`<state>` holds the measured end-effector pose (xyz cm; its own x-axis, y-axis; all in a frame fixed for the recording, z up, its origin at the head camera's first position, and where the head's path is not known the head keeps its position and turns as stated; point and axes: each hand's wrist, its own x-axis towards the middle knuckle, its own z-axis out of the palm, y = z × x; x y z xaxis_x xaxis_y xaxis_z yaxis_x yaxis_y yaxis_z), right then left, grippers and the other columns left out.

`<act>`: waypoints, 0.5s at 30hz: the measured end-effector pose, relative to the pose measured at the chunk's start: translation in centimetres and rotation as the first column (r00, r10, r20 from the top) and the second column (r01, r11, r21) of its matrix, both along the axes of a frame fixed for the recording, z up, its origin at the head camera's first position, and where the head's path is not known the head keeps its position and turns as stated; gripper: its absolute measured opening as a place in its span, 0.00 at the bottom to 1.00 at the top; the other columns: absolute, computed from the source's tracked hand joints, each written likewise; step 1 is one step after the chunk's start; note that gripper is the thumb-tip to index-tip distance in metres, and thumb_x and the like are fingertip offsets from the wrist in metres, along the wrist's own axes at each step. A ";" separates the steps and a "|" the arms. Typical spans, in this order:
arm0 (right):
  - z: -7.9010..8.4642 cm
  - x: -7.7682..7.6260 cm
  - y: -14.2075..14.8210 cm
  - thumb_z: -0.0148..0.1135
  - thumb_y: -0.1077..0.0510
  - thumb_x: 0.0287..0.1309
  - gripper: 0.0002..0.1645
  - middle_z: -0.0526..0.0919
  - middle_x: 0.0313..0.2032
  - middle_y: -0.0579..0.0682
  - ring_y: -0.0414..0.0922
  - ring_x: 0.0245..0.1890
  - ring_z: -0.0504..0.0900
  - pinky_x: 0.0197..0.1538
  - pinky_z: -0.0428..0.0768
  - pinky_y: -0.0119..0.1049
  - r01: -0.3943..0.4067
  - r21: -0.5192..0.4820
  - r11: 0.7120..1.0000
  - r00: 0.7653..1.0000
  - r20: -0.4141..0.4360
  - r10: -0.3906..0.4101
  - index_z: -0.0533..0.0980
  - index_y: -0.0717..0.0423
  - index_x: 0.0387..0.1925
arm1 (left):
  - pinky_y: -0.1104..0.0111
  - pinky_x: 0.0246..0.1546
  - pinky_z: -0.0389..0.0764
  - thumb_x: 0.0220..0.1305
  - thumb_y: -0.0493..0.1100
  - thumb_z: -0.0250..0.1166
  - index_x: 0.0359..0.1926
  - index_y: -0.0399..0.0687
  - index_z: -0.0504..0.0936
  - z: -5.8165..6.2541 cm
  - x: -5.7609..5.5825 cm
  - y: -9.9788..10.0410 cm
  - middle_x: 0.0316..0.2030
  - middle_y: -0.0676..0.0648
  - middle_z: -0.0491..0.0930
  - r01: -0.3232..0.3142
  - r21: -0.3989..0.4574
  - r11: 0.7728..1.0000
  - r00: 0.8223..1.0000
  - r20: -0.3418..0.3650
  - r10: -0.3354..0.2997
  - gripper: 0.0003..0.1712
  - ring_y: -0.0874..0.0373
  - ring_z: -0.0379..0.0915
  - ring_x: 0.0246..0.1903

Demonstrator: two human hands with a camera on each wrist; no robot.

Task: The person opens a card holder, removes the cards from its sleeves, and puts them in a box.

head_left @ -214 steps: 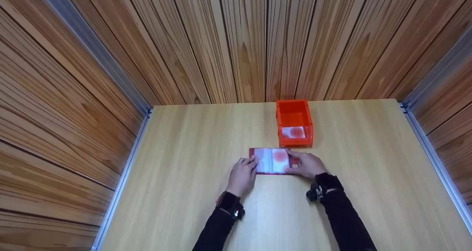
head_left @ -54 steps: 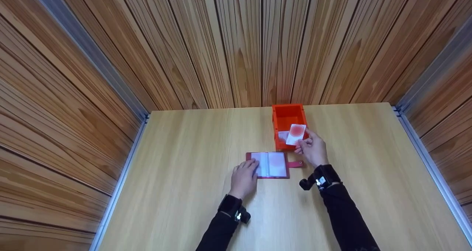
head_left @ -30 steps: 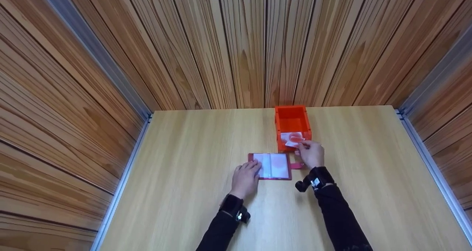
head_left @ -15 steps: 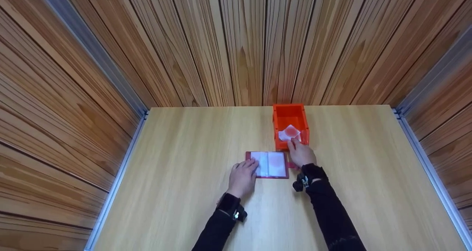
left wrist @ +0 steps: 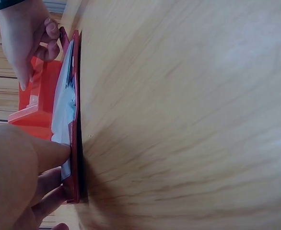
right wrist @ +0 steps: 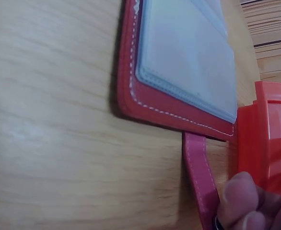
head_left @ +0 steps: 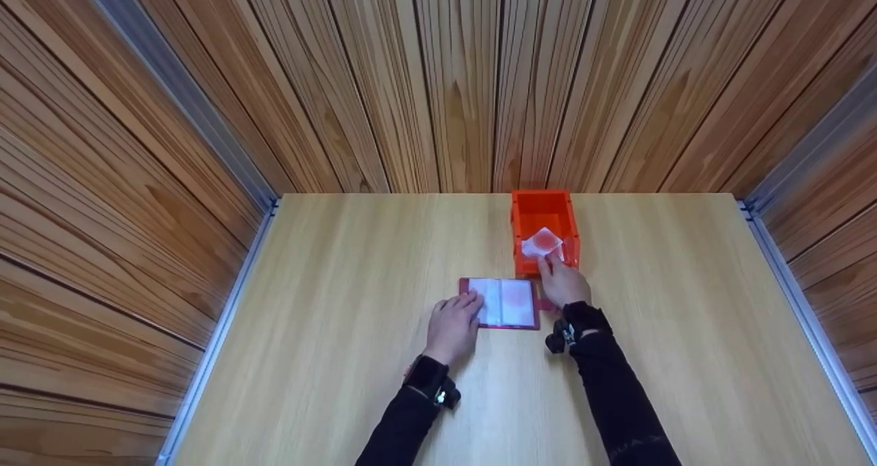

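A small red card holder (head_left: 503, 327) lies spread on the table, its clear sleeves facing up. My left hand (head_left: 452, 329) rests on its left side, fingers laid over the left sleeve and edge. Beyond it stands an orange bin (head_left: 541, 203) with white cards in its front part; a card with a red circle (head_left: 545, 238) lies askew over another card (head_left: 528, 249). My right hand (head_left: 565, 286) reaches over the bin's low front, index finger and thumb right at the card's lower edge, other fingers curled. I cannot tell whether they pinch a card.
The holder's pink strap (right wrist: 198, 167) sticks out to the right, partly under my right hand. Wood-panelled walls (head_left: 452, 82) surround the table (head_left: 342, 260) at the back and sides, with metal rails (head_left: 205, 377) along its edges.
My right hand first left the holder, then held a red-circle card up over the bin. That card now lies tilted inside, with my right fingertips against it. My left hand has stayed on the holder.
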<state>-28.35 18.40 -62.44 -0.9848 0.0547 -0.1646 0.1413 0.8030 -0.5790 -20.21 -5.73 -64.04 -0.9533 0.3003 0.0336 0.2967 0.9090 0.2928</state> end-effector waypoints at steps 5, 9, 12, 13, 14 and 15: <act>-0.1 0.1 0.1 0.41 0.41 0.81 0.33 0.83 0.35 0.70 0.67 0.39 0.85 0.44 0.81 0.57 -0.016 0.024 1.000 1.000 -0.005 0.016 0.67 0.60 0.71 | 0.53 0.68 0.70 0.74 0.46 0.62 0.69 0.53 0.78 -0.2 0.1 -0.1 0.70 0.51 0.76 0.005 0.006 1.000 1.000 -0.024 -0.004 0.25 0.52 0.72 0.69; 0.0 0.2 0.3 0.39 0.40 0.81 0.37 0.84 0.43 0.72 0.69 0.50 0.82 0.55 0.78 0.61 -0.033 0.034 0.999 0.999 0.027 0.032 0.61 0.60 0.77 | 0.53 0.67 0.71 0.73 0.45 0.62 0.68 0.53 0.80 -0.3 0.0 0.0 0.69 0.51 0.77 -0.001 0.019 1.000 0.999 -0.037 0.002 0.24 0.52 0.72 0.69; 0.5 0.2 0.4 0.39 0.40 0.81 0.39 0.83 0.35 0.68 0.66 0.47 0.81 0.55 0.78 0.59 -0.044 0.038 0.998 0.998 0.046 0.042 0.58 0.60 0.79 | 0.52 0.67 0.71 0.73 0.45 0.63 0.68 0.53 0.79 -0.3 -0.2 0.1 0.69 0.51 0.77 -0.006 0.020 1.000 0.999 -0.033 0.007 0.24 0.52 0.72 0.69; 0.7 0.2 0.4 0.39 0.40 0.81 0.39 0.81 0.31 0.65 0.65 0.44 0.81 0.52 0.77 0.57 -0.046 0.038 0.998 0.998 0.053 0.044 0.58 0.60 0.79 | 0.52 0.67 0.71 0.73 0.45 0.62 0.68 0.53 0.79 -0.3 -0.2 0.1 0.69 0.51 0.77 -0.008 0.016 1.000 1.000 -0.029 0.008 0.24 0.52 0.72 0.69; 0.8 0.2 0.4 0.39 0.40 0.81 0.39 0.78 0.27 0.62 0.64 0.41 0.81 0.49 0.77 0.54 -0.048 0.038 0.998 0.997 0.054 0.046 0.57 0.59 0.79 | 0.52 0.67 0.71 0.73 0.45 0.62 0.68 0.53 0.79 -0.3 -0.2 0.1 0.69 0.51 0.77 -0.009 0.017 1.000 1.000 -0.028 0.010 0.24 0.52 0.72 0.69; 1.0 0.3 0.3 0.40 0.40 0.81 0.39 0.75 0.25 0.59 0.62 0.38 0.80 0.47 0.76 0.52 -0.048 0.038 0.998 0.997 0.054 0.046 0.57 0.58 0.80 | 0.52 0.68 0.70 0.74 0.45 0.62 0.69 0.53 0.79 -0.4 -0.2 0.0 0.69 0.51 0.77 -0.011 0.017 1.000 1.000 -0.023 0.011 0.24 0.52 0.72 0.69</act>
<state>-28.10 18.74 -61.42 -0.9763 0.0162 -0.2157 0.1329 0.8316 -0.5392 -20.42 -5.70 -64.40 -0.9554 0.2889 0.0609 0.2935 0.9073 0.3011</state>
